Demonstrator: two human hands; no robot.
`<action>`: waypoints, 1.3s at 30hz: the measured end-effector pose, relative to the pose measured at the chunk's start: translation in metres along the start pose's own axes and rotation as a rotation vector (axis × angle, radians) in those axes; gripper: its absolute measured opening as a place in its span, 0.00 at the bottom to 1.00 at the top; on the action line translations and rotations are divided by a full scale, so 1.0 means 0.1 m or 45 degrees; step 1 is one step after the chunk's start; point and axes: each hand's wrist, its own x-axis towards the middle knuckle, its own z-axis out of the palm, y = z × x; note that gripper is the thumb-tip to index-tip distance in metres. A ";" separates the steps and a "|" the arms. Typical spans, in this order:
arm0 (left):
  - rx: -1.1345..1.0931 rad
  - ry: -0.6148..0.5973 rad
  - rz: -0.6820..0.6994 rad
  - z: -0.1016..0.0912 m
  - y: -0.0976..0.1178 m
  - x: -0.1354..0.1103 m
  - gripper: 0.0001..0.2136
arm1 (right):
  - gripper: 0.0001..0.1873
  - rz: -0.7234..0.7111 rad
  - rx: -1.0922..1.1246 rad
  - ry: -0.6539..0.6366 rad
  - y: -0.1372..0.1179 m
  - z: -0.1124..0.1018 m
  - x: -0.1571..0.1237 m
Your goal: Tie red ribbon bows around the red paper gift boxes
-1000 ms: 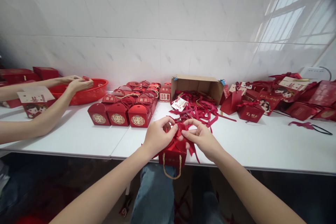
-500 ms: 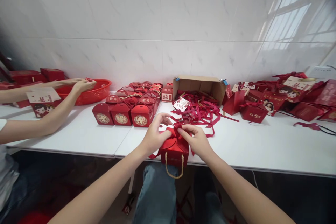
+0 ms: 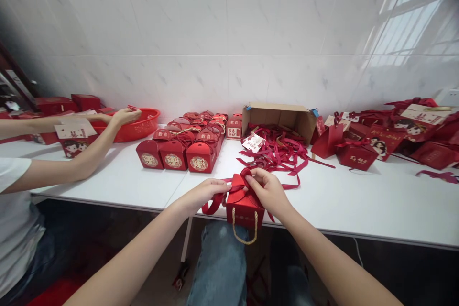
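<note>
A small red gift box with a gold cord handle stands at the near edge of the white table. A red ribbon is looped over its top. My left hand is closed on the ribbon's left end, drawn out to the left of the box. My right hand pinches the ribbon at the top of the box, fingers closed.
Rows of finished red boxes stand behind. An open cardboard carton spills loose red ribbons. More red boxes and bags lie at right. Another person's arms reach toward a red basin at left.
My left hand has moved left and down, drawing the ribbon end out from the box. My right hand stays at the box top. The view has shifted slightly left.
</note>
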 end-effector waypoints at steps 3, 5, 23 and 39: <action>-0.019 0.006 0.005 0.00 0.08 -0.08 0.14 | 0.08 0.002 -0.120 0.010 0.02 0.03 0.06; -0.013 -0.008 -0.016 0.01 0.12 -0.11 0.14 | 0.07 -0.038 -0.213 -0.005 0.03 0.04 0.08; -0.041 0.051 0.271 0.07 0.63 -0.13 0.10 | 0.08 -0.300 -0.456 0.005 -0.04 0.21 0.01; 0.463 0.274 0.395 0.00 0.28 -0.04 0.19 | 0.19 -0.213 -0.197 -0.003 0.03 0.25 -0.01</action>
